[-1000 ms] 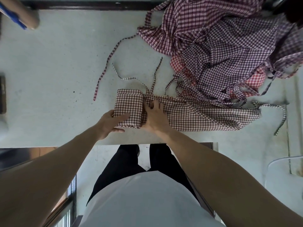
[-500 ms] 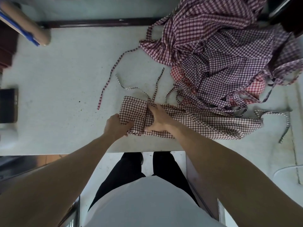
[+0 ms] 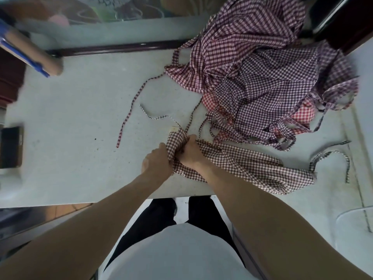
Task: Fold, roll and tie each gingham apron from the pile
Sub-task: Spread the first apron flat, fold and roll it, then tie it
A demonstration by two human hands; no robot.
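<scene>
A folded brown-and-white gingham apron lies as a long strip along the near edge of the white table. Its left end is rolled up into a raised fold between my hands. My left hand grips that fold from the left. Pressed close against it from the right, my right hand has its fingers curled into the cloth. Thin apron ties trail away from the roll toward the back. The pile of gingham aprons, purple, maroon and red, is heaped at the back right.
A brown tube with a blue pen-like thing lies at the back left. A dark flat object sits at the table's left edge. A loose strap loop lies at the right. A dark frame stands at the back right corner.
The flat folded left end of the apron has been lifted and rolled rightward. Both hands closed on it and moved together. The camera view shifted, showing more of the table's far side.
</scene>
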